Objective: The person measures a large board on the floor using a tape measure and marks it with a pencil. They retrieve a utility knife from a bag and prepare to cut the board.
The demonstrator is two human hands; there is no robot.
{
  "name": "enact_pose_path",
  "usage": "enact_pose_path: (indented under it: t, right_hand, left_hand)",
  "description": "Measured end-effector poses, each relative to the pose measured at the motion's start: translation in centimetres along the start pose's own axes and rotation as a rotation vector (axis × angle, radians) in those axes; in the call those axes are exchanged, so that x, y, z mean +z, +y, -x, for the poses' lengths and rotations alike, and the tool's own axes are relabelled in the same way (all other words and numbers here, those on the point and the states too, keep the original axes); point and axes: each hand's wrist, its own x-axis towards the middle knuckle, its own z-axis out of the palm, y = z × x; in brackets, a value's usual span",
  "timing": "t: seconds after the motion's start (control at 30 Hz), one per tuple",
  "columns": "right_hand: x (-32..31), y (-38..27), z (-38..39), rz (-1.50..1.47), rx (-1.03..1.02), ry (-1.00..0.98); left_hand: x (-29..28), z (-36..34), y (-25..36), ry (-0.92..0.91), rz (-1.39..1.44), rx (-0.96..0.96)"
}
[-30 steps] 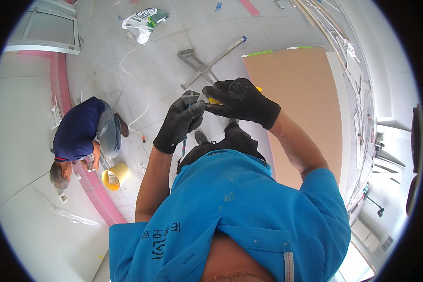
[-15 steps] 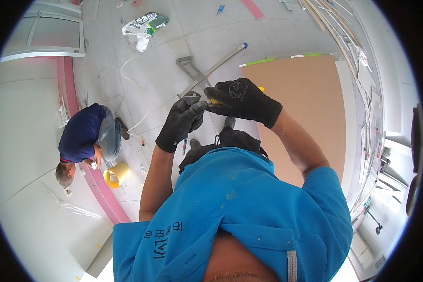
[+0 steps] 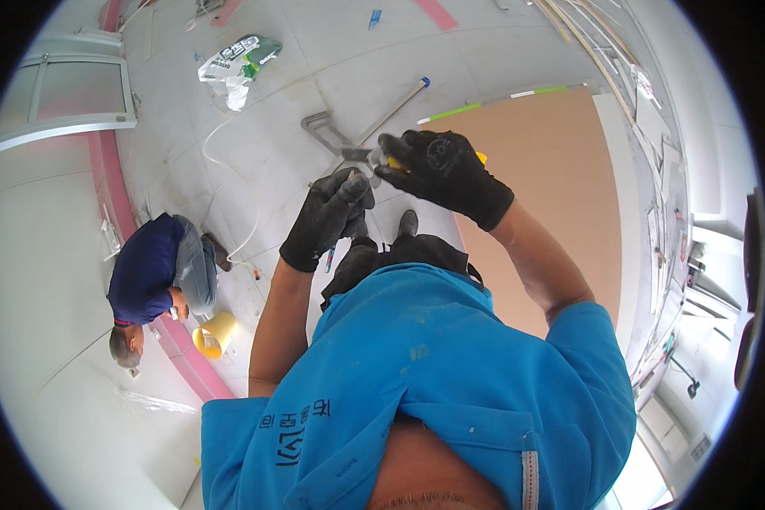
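Note:
My gloved left hand (image 3: pixel 323 219) is closed round a slim blue-and-white pencil-like stick (image 3: pixel 330 259), which shows below the fingers; its upper end is hard to make out. Above and right of it, my gloved right hand (image 3: pixel 440 177) grips a yellow-handled knife (image 3: pixel 393 161), its blade end toward the left hand and largely hidden by the fingers. The two hands are slightly apart over my legs. Beyond them on the floor lie a grey metal tool (image 3: pixel 319 126) and a long straight bar (image 3: pixel 399 102) with a blue end cap.
A co-worker (image 3: pixel 144 272) crouches at left by a pink skirting strip (image 3: pixel 110 178) and a yellow bucket (image 3: pixel 212 338). A large brown board (image 3: pixel 535 144) lies right. Long strips (image 3: pixel 603 51) line the right wall; a crumpled bag (image 3: pixel 234 68) and hose lie ahead.
My right hand has lifted slightly away from the left, opening a gap between them. The view has shifted a little, and the co-worker and bucket appear lower in it.

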Motion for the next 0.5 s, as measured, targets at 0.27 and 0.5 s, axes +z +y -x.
enact_pose_path:
  t: [0.27,0.5]
  right_hand:
    - [1.9,-1.8,-1.9,-0.209,0.074,0.011]
    - [2.5,-2.3,-4.0,-0.171,0.059,-0.096]
  left_hand:
    - [-3.7,-1.2,0.4,-0.075,0.109,-0.016]
    - [-7.2,-2.0,1.5,-0.263,0.099,-0.101]
